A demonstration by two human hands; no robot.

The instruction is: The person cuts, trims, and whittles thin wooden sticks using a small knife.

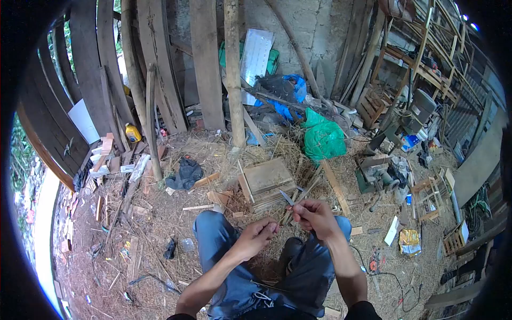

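In the head view my right hand (316, 217) is closed around a pair of scissors (287, 197). Their pointed metal blades are spread and aim up and to the left, while the handles are hidden in my fingers. My left hand (255, 238) is in a pinch a little lower and to the left, near my knee. Whatever its fingertips hold is too small to make out. Both hands are above my lap, apart from each other. Just past the blades, a wooden box or block (268, 176) sits on the ground.
Straw and wood scraps litter the floor. A green plastic bag (324, 140) lies ahead, with a black bag (185, 173) to the left. A wooden post (233, 74) rises in front. On the right are a small wooden frame (428, 197) and a yellow packet (409, 242).
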